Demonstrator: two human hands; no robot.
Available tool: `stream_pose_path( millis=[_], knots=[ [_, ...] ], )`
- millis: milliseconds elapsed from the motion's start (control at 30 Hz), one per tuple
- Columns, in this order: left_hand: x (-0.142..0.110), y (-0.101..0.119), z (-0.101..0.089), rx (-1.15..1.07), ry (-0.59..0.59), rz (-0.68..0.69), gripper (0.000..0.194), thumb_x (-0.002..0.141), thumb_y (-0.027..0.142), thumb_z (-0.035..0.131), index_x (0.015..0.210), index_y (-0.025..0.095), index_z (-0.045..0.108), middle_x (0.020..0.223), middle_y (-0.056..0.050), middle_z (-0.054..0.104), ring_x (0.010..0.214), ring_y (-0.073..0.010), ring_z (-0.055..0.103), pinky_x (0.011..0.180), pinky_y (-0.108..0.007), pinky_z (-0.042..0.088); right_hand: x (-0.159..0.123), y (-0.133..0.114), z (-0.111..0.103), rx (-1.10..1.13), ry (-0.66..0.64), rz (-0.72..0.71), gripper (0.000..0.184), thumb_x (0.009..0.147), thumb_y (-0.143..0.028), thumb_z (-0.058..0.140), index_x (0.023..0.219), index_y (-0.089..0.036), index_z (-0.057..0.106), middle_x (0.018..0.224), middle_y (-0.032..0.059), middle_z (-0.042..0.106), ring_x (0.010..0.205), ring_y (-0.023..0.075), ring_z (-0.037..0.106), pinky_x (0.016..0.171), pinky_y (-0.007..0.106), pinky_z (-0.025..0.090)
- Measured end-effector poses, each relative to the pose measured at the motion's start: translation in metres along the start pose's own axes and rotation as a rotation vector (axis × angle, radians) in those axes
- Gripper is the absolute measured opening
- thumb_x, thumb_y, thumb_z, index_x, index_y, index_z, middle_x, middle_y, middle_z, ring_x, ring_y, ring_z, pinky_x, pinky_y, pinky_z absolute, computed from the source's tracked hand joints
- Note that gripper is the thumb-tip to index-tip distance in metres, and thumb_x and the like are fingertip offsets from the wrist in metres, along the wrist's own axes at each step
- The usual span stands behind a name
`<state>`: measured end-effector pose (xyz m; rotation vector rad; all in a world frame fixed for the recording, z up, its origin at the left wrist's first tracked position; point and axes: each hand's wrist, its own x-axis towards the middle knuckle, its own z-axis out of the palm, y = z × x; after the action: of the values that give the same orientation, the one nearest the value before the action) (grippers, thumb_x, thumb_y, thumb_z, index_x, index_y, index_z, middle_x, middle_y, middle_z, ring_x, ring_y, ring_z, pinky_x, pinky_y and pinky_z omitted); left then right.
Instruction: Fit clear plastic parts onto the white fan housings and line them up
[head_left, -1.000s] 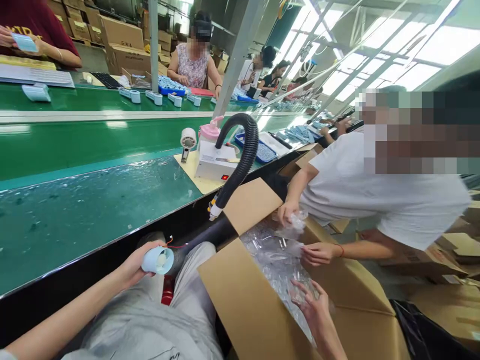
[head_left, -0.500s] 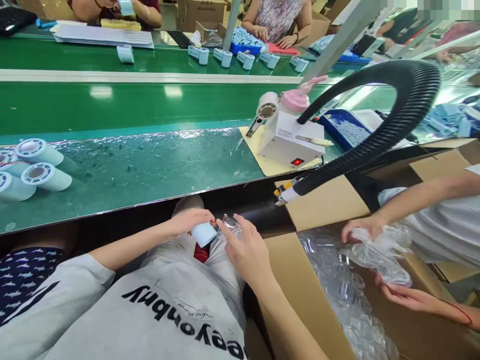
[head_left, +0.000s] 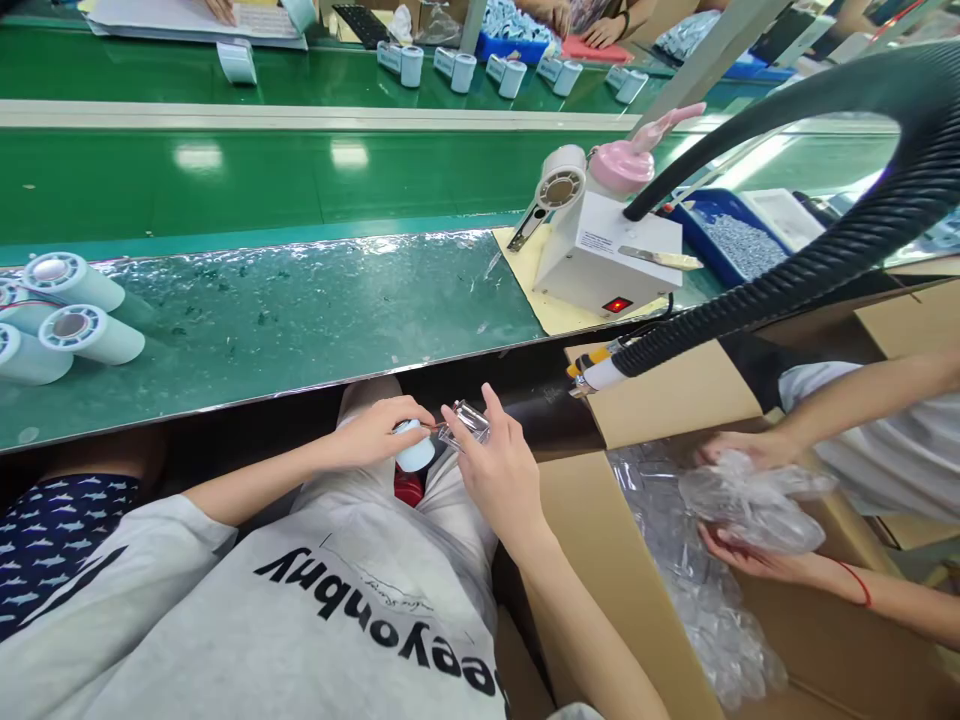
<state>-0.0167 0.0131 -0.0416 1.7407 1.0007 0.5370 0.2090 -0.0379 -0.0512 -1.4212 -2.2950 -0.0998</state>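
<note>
Over my lap, my left hand (head_left: 386, 428) is closed around a light-blue cylindrical fan housing (head_left: 415, 449). A thin reddish wire (head_left: 437, 427) runs from the housing toward my other hand. My right hand (head_left: 499, 460) grips a clear plastic part (head_left: 466, 424), which looks like a small transparent case. The two pieces are close together, and I cannot tell whether they touch. My fingers cover part of each. Several light-blue fan housings (head_left: 91, 333) with round grilles lie on the bench to the left.
A white machine (head_left: 615, 255) with a black corrugated hose (head_left: 810, 235) stands at the bench edge. To my right is a cardboard box (head_left: 600, 570) of clear plastic parts (head_left: 675, 560), where a co-worker's hands (head_left: 757, 565) hold a clear bag. Several fan units (head_left: 506, 75) line the far belt.
The housing has turned in my left hand, and the clear part has tilted so more of it shows. My head view has shifted down. The co-worker's lower hand has moved left beneath the bag.
</note>
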Motion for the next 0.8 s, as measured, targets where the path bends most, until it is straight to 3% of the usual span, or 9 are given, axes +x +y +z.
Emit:
stream_pose_path(
  millis=[167,233,300,433,533,600,700,800],
  knots=[
    [0.005,-0.005,0.003,-0.056,-0.053,-0.085,0.032,0.100,0.032,0.050,0.103,0.017,0.078,0.093,-0.005,0.078,0.084,-0.0190,0.068,0.079,-0.028,0.053,-0.007,0.000,0.007,0.008,0.053,-0.048,0.060,0.099,-0.007,0.055,0.144,-0.045,0.065,0.153,0.0089,0.061,0.109,0.0279,0.064,0.089,0.046,0.063],
    [0.004,-0.004,0.004,-0.069,-0.067,-0.094,0.033,0.099,0.033,0.050,0.103,0.017,0.078,0.092,-0.005,0.077,0.081,-0.0186,0.068,0.077,-0.028,0.053,-0.008,0.005,0.011,-0.011,0.019,-0.029,0.055,0.098,-0.005,0.055,0.137,-0.039,0.070,0.154,0.0104,0.060,0.109,0.0287,0.064,0.087,0.045,0.063],
    [0.002,-0.002,0.005,-0.064,-0.059,-0.083,0.028,0.097,0.031,0.054,0.102,0.017,0.078,0.100,-0.007,0.077,0.089,-0.0200,0.069,0.085,-0.030,0.053,-0.007,0.012,0.014,0.032,-0.087,0.006,0.048,0.092,0.000,0.055,0.122,-0.031,0.076,0.156,0.0121,0.058,0.112,0.0303,0.064,0.084,0.045,0.064],
    [-0.001,0.004,0.003,-0.040,0.003,0.002,0.023,0.097,0.033,0.059,0.101,0.019,0.077,0.108,-0.009,0.072,0.099,-0.0218,0.066,0.096,-0.035,0.051,-0.006,0.017,0.014,0.358,-0.326,0.080,0.030,0.082,-0.002,0.064,0.096,-0.025,0.075,0.147,0.0116,0.060,0.119,0.0317,0.066,0.087,0.047,0.065],
    [-0.003,0.004,0.002,-0.063,0.067,0.039,0.026,0.095,0.037,0.066,0.109,0.018,0.075,0.108,-0.009,0.071,0.097,-0.0218,0.065,0.092,-0.035,0.053,-0.004,0.013,0.006,0.704,-0.391,0.182,0.009,0.083,-0.022,0.079,0.089,-0.023,0.072,0.137,0.0110,0.062,0.116,0.0293,0.069,0.096,0.047,0.061],
    [-0.003,0.001,0.002,-0.091,0.088,0.035,0.039,0.088,0.044,0.078,0.118,0.019,0.074,0.110,-0.008,0.069,0.096,-0.0220,0.065,0.091,-0.035,0.054,-0.003,0.009,0.000,0.871,-0.358,0.273,0.013,0.089,-0.034,0.077,0.087,-0.023,0.073,0.129,0.0107,0.065,0.111,0.0268,0.070,0.095,0.042,0.060],
    [-0.002,-0.006,0.004,-0.072,0.064,0.091,0.061,0.073,0.053,0.092,0.124,0.023,0.076,0.113,-0.008,0.065,0.103,-0.0243,0.064,0.097,-0.040,0.055,-0.001,0.005,-0.007,0.961,-0.231,0.411,0.025,0.097,-0.039,0.064,0.081,-0.023,0.073,0.119,0.0104,0.071,0.106,0.0249,0.071,0.083,0.035,0.060],
    [-0.001,-0.012,0.004,-0.025,0.014,0.193,0.063,0.071,0.057,0.093,0.123,0.024,0.078,0.125,-0.013,0.062,0.119,-0.0299,0.062,0.108,-0.047,0.053,-0.001,0.002,-0.010,0.960,-0.118,0.486,0.030,0.095,-0.038,0.063,0.070,-0.022,0.070,0.109,0.0095,0.076,0.096,0.0236,0.072,0.073,0.032,0.059]
  ],
)
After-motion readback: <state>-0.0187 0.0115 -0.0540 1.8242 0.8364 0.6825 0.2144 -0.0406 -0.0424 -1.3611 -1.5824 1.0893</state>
